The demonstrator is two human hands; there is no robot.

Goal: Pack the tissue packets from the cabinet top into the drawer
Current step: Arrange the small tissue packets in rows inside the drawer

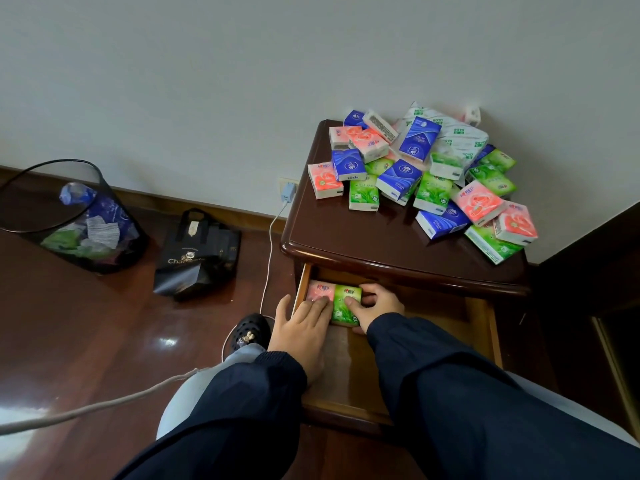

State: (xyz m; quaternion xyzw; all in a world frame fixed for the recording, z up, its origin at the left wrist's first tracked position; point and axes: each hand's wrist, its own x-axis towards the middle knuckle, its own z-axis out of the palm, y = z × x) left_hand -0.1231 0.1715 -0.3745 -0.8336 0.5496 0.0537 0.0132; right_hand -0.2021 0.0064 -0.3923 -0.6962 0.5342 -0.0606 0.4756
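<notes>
The drawer [398, 355] of the dark wooden cabinet [363, 233] is pulled out. Two tissue packets lie side by side in its back left corner: a pink packet [320, 289] and a green packet [347, 299]. My left hand [304, 327] rests flat with its fingers on the pink packet. My right hand [375, 306] grips the green packet, thumb on top and fingers along its right side. A pile of several pink, blue and green tissue packets [422, 181] covers the back and right of the cabinet top.
A white printed plastic bag [453, 136] lies at the back of the pile. A black mesh wastebasket [69, 216] and a black paper bag [197, 254] stand on the floor at left. A white charger cable [268, 251] hangs beside the cabinet.
</notes>
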